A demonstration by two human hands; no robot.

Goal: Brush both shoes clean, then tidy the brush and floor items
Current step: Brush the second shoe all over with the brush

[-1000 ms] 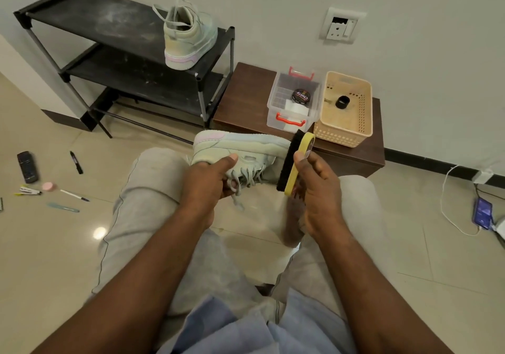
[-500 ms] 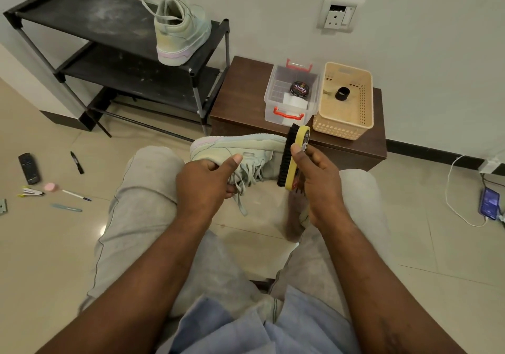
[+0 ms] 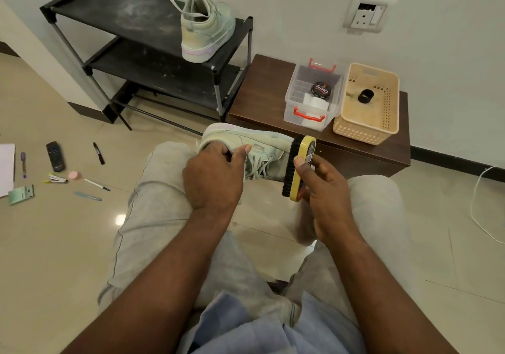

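Beige tiled floor (image 3: 68, 244), two pale green sneakers, first sneaker (image 3: 206, 29) on black metal rack (image 3: 123, 11), second sneaker (image 3: 246, 140) gripped by left hand (image 3: 213, 178), right hand (image 3: 322, 189) holding one yellow-backed bristle brush (image 3: 297, 167) against its toe, one black tin (image 3: 321, 90) labelled "Cherry"

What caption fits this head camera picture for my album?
A left hand holds a pale green shoe while the right hand holds a yellow brush at its toe.

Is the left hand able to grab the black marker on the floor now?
Probably not yet. The left hand is busy gripping the shoe. The black marker lies on the floor off to the left with nothing blocking it, so letting go first should work.
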